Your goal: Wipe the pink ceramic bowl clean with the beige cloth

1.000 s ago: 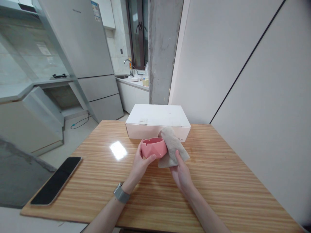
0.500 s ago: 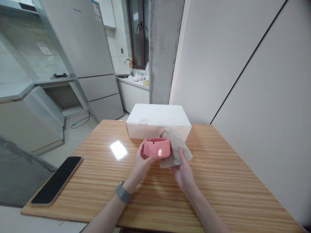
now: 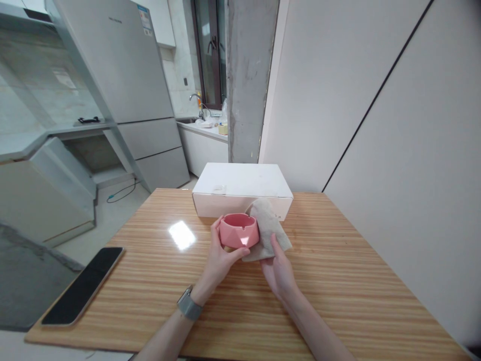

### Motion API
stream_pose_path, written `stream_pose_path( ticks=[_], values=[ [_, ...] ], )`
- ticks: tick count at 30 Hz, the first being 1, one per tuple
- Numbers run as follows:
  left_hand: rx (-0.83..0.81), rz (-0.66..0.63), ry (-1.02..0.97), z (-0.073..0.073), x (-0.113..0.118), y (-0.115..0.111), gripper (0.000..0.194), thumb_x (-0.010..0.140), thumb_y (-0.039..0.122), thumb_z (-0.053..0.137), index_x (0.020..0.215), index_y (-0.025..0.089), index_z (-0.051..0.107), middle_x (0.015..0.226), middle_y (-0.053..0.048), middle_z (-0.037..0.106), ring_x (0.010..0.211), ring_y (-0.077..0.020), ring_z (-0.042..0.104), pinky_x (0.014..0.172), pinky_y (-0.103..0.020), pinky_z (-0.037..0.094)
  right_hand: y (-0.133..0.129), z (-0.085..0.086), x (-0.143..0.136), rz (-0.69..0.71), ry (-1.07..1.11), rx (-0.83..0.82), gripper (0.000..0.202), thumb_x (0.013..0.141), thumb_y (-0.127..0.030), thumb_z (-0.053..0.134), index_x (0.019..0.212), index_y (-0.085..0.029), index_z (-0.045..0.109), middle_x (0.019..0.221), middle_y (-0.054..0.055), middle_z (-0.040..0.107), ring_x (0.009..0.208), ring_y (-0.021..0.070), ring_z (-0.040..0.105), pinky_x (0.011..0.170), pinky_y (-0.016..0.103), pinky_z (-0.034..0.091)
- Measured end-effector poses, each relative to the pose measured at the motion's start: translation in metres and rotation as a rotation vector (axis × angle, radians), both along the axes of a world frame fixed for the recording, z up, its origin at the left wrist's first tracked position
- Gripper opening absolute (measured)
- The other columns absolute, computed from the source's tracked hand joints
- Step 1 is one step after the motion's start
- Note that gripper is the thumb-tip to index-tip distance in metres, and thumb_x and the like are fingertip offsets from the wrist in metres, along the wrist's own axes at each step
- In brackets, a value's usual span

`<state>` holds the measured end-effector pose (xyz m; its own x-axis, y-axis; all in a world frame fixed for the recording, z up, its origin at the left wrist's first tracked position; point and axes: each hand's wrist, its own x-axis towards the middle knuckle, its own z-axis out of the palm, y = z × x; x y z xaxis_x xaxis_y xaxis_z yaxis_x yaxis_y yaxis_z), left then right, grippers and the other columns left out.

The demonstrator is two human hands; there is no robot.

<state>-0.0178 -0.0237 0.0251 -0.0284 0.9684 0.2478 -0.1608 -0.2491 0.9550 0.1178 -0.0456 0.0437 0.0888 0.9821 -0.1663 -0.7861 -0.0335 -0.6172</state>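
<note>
A pink faceted ashtray [image 3: 237, 234] with notches in its rim is held above the table. My left hand [image 3: 221, 256] grips it from the left, thumb along its lower front and fingers round its side. A light grey cloth [image 3: 267, 229] lies against the ashtray's right side. My right hand [image 3: 278, 268] holds this cloth, thumb on top of it and the other fingers partly hidden beneath. The ashtray's opening tips slightly toward me, so part of its inside shows.
Behind my hands a closed white box [image 3: 242, 183] stands on the wood-grain table [image 3: 356, 281]. A black-screened phone [image 3: 84, 286] lies near the table's left edge. A white wall [image 3: 376, 125] rises along the right, and a fridge [image 3: 124, 75] stands beyond at left.
The ashtray has turned and tipped in my left hand, so more of its inside and another notch side show. The cloth stays at its right side, held by my right hand.
</note>
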Motion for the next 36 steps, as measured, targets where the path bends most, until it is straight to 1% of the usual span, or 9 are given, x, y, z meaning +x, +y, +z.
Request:
stream_pose_path(
  ticks=[2,4,6,8,13,20,27,33,36],
  values=[
    [-0.004,-0.075,-0.072,0.0,-0.001,0.0,0.089,0.07,0.032,0.078,0.143,0.025,0.029,0.145,-0.013,0.042,0.133,-0.0284,0.042,0.111,-0.042,0.035,0.001,-0.001,0.002,-0.036,0.0,0.0,0.04,0.078,-0.044,0.072,0.112,-0.023,0.07,0.12,0.003,0.07,0.129,0.0228,0.051,0.111,0.038,0.039],
    [-0.012,-0.128,-0.136,0.002,-0.003,-0.001,0.067,0.083,0.036,0.065,0.142,0.025,0.035,0.147,-0.01,0.042,0.135,-0.0266,0.039,0.113,-0.04,0.032,0.003,-0.001,0.005,-0.074,0.001,-0.001,0.039,0.078,-0.043,0.071,0.113,-0.023,0.069,0.121,0.002,0.07,0.129,0.0222,0.051,0.111,0.038,0.039],
    [-0.019,-0.159,-0.158,0.005,-0.006,-0.001,0.056,0.087,0.036,0.059,0.14,0.026,0.043,0.148,-0.008,0.044,0.137,-0.026,0.038,0.114,-0.038,0.031,0.003,0.001,0.008,-0.072,0.003,-0.01,0.039,0.08,-0.043,0.07,0.114,-0.024,0.068,0.122,0.001,0.069,0.13,0.0221,0.051,0.111,0.038,0.04],
    [-0.003,-0.173,-0.162,0.007,-0.009,0.0,0.058,0.084,0.033,0.064,0.139,0.027,0.046,0.148,-0.006,0.045,0.137,-0.0271,0.038,0.113,-0.038,0.032,0.003,0.003,0.01,-0.026,0.011,-0.023,0.04,0.082,-0.045,0.067,0.116,-0.023,0.067,0.123,0.002,0.069,0.13,0.0227,0.051,0.11,0.038,0.041],
    [0.017,-0.171,-0.252,0.002,-0.013,0.006,0.081,0.07,0.031,0.078,0.142,0.027,0.042,0.145,-0.009,0.048,0.134,-0.0293,0.041,0.11,-0.04,0.035,0.0,0.007,0.009,0.02,0.029,-0.04,0.041,0.083,-0.045,0.065,0.117,-0.022,0.067,0.121,0.003,0.07,0.128,0.0247,0.052,0.105,0.04,0.046],
    [-0.057,-0.328,-0.416,0.007,-0.007,-0.001,0.095,0.068,0.033,0.08,0.148,0.03,0.029,0.145,-0.01,0.046,0.133,-0.0288,0.043,0.106,-0.038,0.039,-0.001,0.009,0.008,0.027,0.021,-0.026,0.042,0.083,-0.045,0.066,0.117,-0.021,0.066,0.12,0.003,0.07,0.128,0.0245,0.053,0.105,0.039,0.047],
    [-0.053,-0.218,-0.308,0.002,-0.006,0.003,0.098,0.06,0.033,0.083,0.144,0.026,0.033,0.14,-0.012,0.051,0.127,-0.0294,0.048,0.102,-0.037,0.043,-0.001,0.005,0.006,0.011,0.013,-0.025,0.044,0.079,-0.044,0.07,0.116,-0.021,0.067,0.12,0.003,0.07,0.128,0.0255,0.053,0.105,0.041,0.046],
    [-0.054,-0.01,-0.139,0.012,0.0,0.0,0.099,0.055,0.026,0.086,0.141,0.026,0.035,0.14,-0.013,0.05,0.123,-0.0302,0.052,0.099,-0.039,0.046,-0.002,0.002,0.001,-0.031,-0.017,-0.005,0.044,0.075,-0.045,0.074,0.113,-0.024,0.068,0.118,0.003,0.071,0.129,0.0246,0.052,0.107,0.041,0.045],
    [-0.058,0.01,-0.104,0.013,0.002,-0.001,0.105,0.055,0.025,0.086,0.144,0.029,0.031,0.145,-0.011,0.044,0.128,-0.0311,0.048,0.103,-0.04,0.044,-0.004,0.002,0.0,-0.012,-0.016,0.0,0.044,0.075,-0.045,0.074,0.113,-0.023,0.068,0.119,0.004,0.071,0.129,0.0245,0.051,0.108,0.04,0.043]
  ],
)
